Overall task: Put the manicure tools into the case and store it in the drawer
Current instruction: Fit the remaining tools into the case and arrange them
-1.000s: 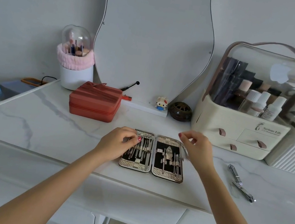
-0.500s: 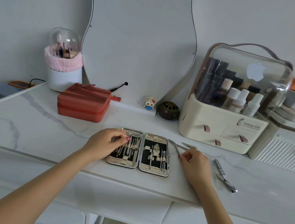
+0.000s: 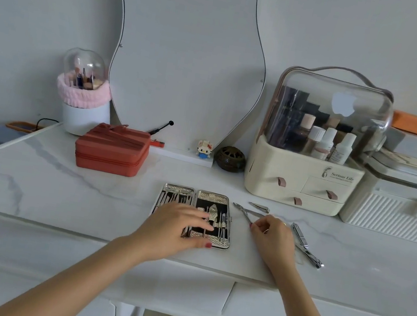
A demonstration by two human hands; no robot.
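Bench [image 3: 59, 188]: I see white marble under both hands.
Case [image 3: 193, 216]: open flat, tools strapped in both halves, under my left grip.
Left grip [image 3: 176, 228]: fingers spread straight, pressing on the case.
Right grip [image 3: 273, 236]: just right of the case, fingertips together on the nipper [image 3: 243, 212].
Clippers [image 3: 307, 246]: on the bench, right of this grip.
Small clipper [image 3: 259, 207]: just beyond it.

Marble tabletop [image 3: 59, 188]: open case [image 3: 219, 201], clippers [image 3: 305, 246]
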